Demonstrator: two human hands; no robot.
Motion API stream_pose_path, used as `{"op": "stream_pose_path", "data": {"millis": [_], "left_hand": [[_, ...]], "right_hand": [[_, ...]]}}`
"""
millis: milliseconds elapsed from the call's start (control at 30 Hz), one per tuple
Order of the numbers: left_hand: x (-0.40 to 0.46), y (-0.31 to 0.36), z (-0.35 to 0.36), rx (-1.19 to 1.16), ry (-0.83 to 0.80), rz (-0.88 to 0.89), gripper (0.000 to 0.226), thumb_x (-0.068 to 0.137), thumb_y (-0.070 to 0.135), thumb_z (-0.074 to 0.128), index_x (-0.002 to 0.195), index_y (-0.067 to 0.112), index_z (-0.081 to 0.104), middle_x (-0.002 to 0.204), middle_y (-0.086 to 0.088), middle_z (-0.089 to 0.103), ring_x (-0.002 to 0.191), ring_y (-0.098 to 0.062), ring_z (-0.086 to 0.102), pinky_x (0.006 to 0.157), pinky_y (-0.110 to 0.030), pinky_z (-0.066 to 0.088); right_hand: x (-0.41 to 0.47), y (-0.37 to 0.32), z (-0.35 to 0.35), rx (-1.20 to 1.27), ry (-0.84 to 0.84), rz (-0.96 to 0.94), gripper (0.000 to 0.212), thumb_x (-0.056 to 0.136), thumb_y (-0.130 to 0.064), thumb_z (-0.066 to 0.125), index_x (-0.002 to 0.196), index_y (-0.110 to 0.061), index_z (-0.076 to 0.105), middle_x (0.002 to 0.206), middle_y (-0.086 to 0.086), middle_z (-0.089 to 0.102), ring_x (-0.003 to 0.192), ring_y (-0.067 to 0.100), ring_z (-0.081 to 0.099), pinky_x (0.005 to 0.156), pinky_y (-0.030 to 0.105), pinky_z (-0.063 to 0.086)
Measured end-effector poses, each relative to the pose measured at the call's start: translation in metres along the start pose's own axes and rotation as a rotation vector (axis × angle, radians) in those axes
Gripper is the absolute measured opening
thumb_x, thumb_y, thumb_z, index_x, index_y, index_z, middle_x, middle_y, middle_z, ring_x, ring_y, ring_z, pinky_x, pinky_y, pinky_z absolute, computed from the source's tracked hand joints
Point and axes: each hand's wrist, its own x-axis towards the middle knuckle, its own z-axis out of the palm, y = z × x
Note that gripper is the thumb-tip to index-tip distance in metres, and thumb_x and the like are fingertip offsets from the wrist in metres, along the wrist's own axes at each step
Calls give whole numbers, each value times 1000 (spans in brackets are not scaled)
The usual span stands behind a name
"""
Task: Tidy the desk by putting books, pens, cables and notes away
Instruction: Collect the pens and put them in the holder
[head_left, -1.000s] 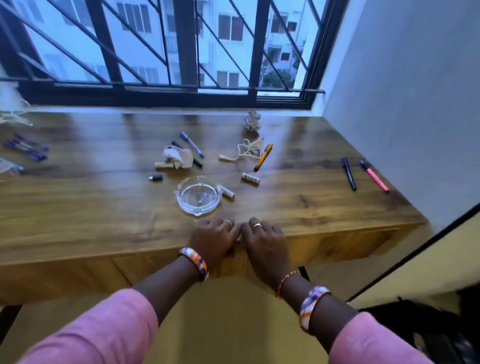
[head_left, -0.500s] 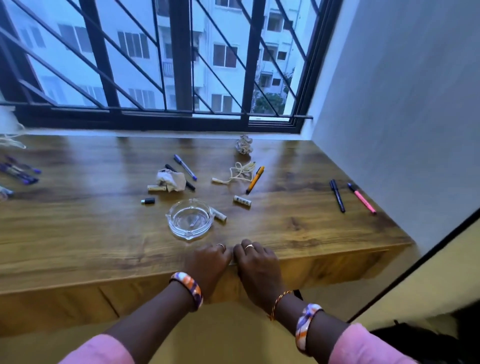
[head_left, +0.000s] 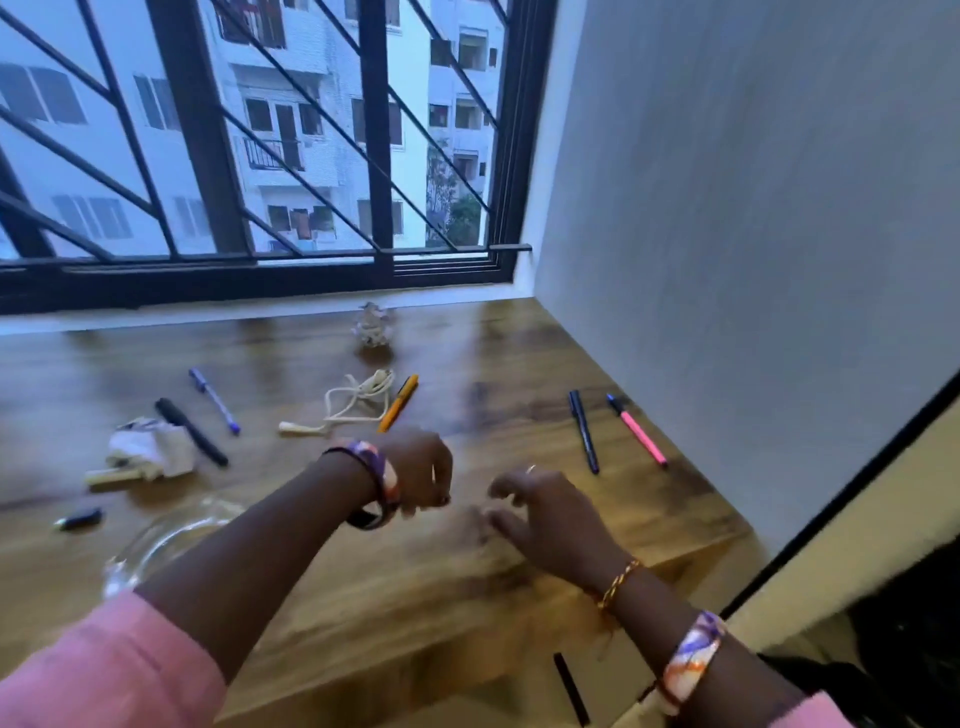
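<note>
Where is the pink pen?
In the head view, the pink pen lies on the desk's right side near the wall, beside a dark pen.

There is a single view, from a camera on the person's head, standing at the near edge of the wooden desk (head_left: 498, 551) and looking forward and down across it. It faces the barred window (head_left: 260, 156) behind the desk, with the grey wall (head_left: 753, 234) closing the desk's right side. The desk's near edge lies close under the lens, its far edge meets the window sill, and both forearms reach in from the bottom. The wide angle bends the lines, and the picture is somewhat blurred.
</note>
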Motion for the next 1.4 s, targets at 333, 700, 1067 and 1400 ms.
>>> {"op": "stream_pose_path", "data": {"millis": [333,700,1067,1400], "left_hand": [[113,-42,5,271,381,-439,60,91,25,49,145,22,24,148,-7,35,137,-23,34,109,-39,33],[-3,-75,-33,-1169,461,-292,19,87,-3,50,70,-1,58,50,-10,60,39,-13,59,47,-30,56],[-315,-272,45,-1229,1016,-682,14,82,-5,58,72,5,55,65,-9,59,59,-14,60,43,-26,54],[-506,-378,59,-1026,1475,-962,10,81,-3,65,75,1,58,65,-14,61,43,-13,62,46,-24,54]], "right_hand": [[71,99,-23,-413,-40,289,34,95,-18,41,126,-10,51,118,11,58,108,26,58,84,35,49],[114,-39,-12,615,-150,229,39,79,1,57,113,-17,51,90,5,60,81,26,63,68,42,57],[79,-361,94,928,-530,-88,10,85,-11,62,84,-3,68,73,5,55,63,11,51,57,25,45],[71,-563,147,1070,-731,-269,11,87,7,54,94,-1,56,78,15,57,56,14,59,50,20,51]]}}
